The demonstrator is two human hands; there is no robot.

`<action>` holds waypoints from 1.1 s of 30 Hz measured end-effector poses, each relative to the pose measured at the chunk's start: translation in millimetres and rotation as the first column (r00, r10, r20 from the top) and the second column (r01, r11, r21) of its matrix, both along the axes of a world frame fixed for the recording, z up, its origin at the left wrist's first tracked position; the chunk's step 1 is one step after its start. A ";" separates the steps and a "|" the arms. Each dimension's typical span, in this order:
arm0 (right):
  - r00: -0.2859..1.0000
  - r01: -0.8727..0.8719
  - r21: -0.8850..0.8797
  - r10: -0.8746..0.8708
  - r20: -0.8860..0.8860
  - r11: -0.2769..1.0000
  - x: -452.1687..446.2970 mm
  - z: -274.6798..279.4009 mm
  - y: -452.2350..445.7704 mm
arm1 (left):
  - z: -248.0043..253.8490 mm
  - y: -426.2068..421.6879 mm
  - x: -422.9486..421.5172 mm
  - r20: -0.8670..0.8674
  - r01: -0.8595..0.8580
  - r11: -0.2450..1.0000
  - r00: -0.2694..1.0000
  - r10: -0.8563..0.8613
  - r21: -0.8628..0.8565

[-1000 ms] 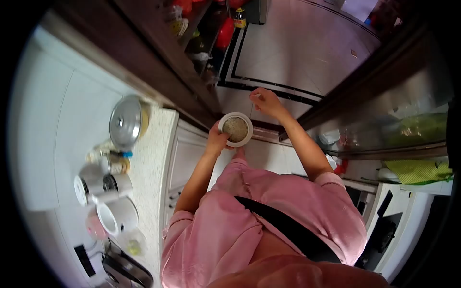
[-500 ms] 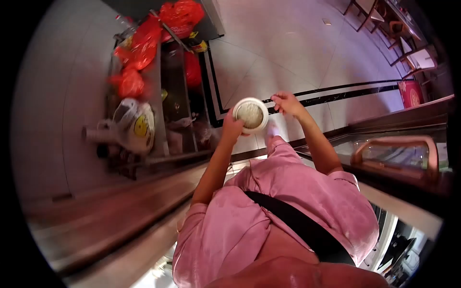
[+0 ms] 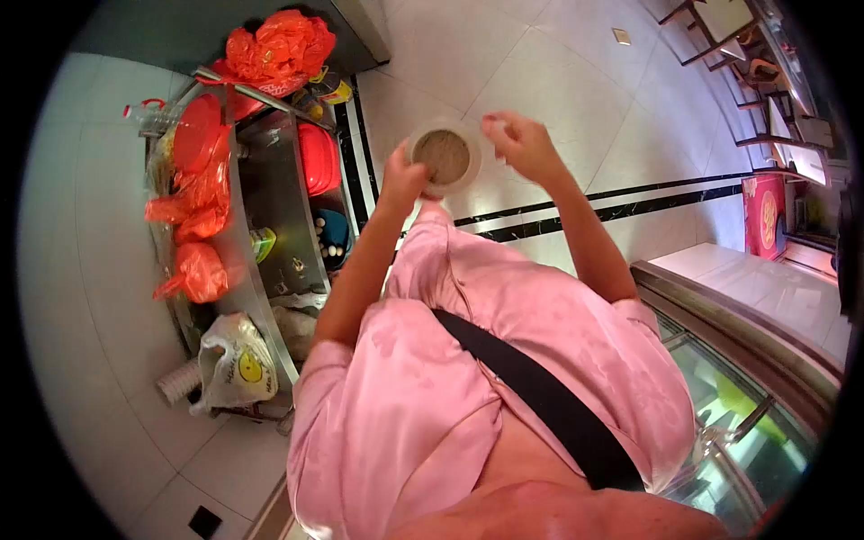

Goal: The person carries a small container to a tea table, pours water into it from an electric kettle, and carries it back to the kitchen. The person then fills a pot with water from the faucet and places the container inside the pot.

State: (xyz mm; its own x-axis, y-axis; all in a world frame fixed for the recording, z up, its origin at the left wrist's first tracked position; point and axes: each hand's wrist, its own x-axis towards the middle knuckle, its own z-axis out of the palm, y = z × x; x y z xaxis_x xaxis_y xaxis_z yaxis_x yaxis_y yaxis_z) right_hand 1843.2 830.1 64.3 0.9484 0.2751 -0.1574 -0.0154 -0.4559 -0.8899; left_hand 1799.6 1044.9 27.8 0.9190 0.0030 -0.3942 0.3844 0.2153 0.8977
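A round white bowl (image 3: 444, 157) with grainy, greyish-brown contents is in front of me, above the tiled floor. My left hand (image 3: 405, 178) grips its left side, the thumb over the rim. To the right of the bowl is my right hand (image 3: 520, 146), raised, with its fingers curled together and slightly blurred. It appears apart from the rim. Whether anything small is between those fingers cannot be made out.
On the left stands a metal shelf (image 3: 254, 216) with red plastic bags (image 3: 202, 270), a red basin (image 3: 319, 158) and a white bag (image 3: 236, 364). Chairs (image 3: 720, 20) and a red box (image 3: 765, 216) are at the right. A glass-paned door (image 3: 720, 396) is at the lower right.
The view has moved from the kitchen counter through the doorway to the shelf and tiled floor. The bowl has stayed in my left hand; my right hand remains raised beside it.
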 end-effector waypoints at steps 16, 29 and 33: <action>0.949 0.312 -0.311 -0.310 0.060 0.897 395.2 -22.7 -17.2 | 11.1 -58.3 476.6 -0.067 0.468 0.825 0.879 -0.473 0.317; 0.997 0.018 -0.442 0.020 0.081 0.897 842.6 -19.9 -67.8 | 8.6 -92.2 871.6 -0.187 0.448 0.887 0.886 -0.424 0.112; 0.991 0.075 -0.405 -0.022 0.134 0.911 939.1 -20.9 -49.3 | 19.2 -68.3 949.2 0.010 0.149 0.987 0.989 -0.150 0.057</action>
State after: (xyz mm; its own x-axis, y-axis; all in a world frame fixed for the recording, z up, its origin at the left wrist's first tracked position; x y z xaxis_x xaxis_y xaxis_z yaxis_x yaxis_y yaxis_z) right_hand 2782.4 780.9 43.5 0.9780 0.1654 -0.1270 0.0512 -0.7808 -0.6227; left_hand 2748.9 976.6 47.0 0.9163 -0.1132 -0.3841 0.3955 0.1057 0.9124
